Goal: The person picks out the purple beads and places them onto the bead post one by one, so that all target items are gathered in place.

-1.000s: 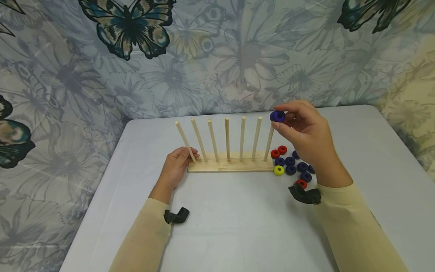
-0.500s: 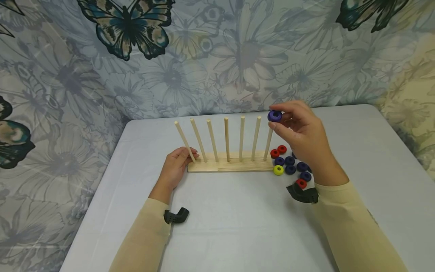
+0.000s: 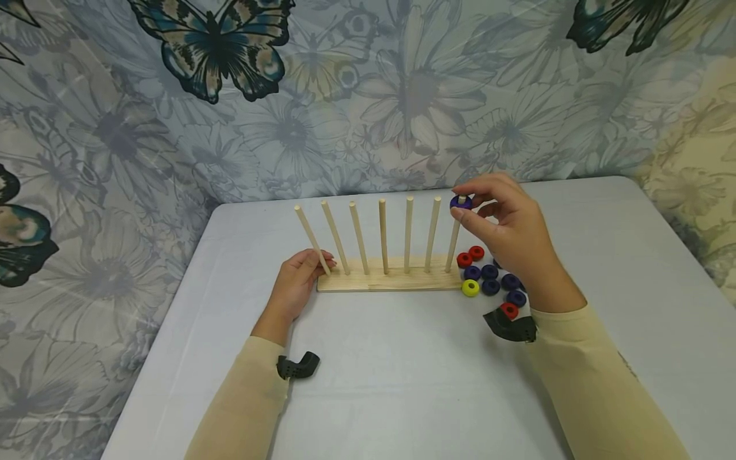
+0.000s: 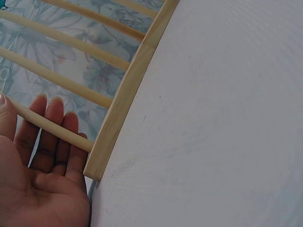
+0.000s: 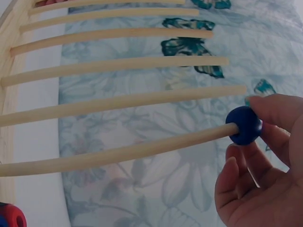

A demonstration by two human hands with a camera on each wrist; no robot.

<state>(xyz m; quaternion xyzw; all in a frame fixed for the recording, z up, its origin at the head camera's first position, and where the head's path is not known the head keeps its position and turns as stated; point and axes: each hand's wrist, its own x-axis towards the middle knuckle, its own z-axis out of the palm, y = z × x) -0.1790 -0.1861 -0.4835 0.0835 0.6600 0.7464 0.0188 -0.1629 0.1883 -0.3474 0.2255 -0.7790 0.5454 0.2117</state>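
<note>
A wooden stand [image 3: 391,281] with a row of upright pegs lies across the table. At its left end my left hand [image 3: 296,284] holds the outermost peg [image 4: 57,128], fingers behind it and thumb at its side. My right hand [image 3: 512,230] pinches a dark blue bead [image 5: 244,125] between thumb and index finger. That bead sits on the tip of the rightmost peg [image 5: 142,150], which shows through its hole in the head view. Beside the stand's right end lie loose beads: several blue ones [image 3: 490,287], red ones [image 3: 476,253] and a yellow one [image 3: 470,288].
The white table [image 3: 368,383] reaches back to a wall covering [image 3: 391,96] printed with flowers and butterflies. Black wrist devices [image 3: 298,365] sit at both sleeves. My right forearm passes near the loose beads, and its hand hides part of the group.
My right hand has shifted slightly left and brought the blue bead from above the rightmost peg down onto its tip. The left hand stays at the stand.
</note>
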